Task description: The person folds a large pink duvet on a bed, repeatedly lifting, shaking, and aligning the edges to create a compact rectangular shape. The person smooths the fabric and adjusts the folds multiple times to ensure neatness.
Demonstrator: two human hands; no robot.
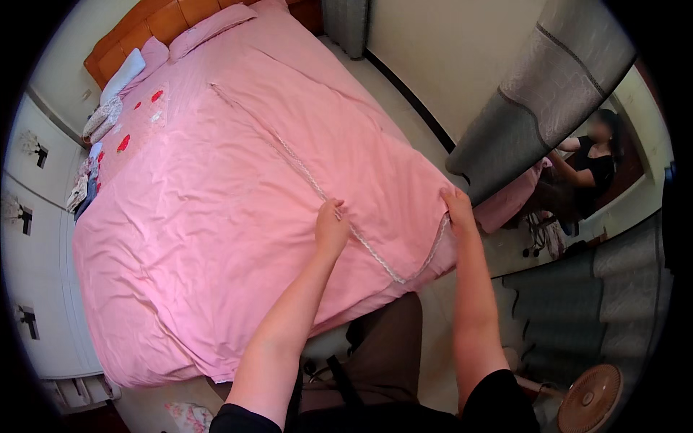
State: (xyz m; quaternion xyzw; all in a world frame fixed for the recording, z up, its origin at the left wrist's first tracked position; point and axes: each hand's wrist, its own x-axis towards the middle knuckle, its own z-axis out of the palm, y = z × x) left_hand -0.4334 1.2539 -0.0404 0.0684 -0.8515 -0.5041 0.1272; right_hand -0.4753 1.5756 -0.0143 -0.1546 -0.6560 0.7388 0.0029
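A pink bed cover (238, 216) is spread wrinkled over a large bed. Along part of it runs a narrow white braided-looking trim (375, 258), which crosses the cover diagonally and bends up toward my right hand. My left hand (332, 225) is closed at this trimmed edge, near the middle of the bed's near half. At the bed's right corner, my right hand (458, 206) pinches the cover, lifting its edge slightly. What lies under both sets of fingertips is hidden.
An orange-brown headboard (155, 25) and pink pillows (213, 30) are at the far end. White cabinets (43, 274) line the left. Grey curtains (516, 108) and a mirror (628, 166) stand right. A small round fan (590, 397) is at lower right, patterned cloth (189, 416) lower left.
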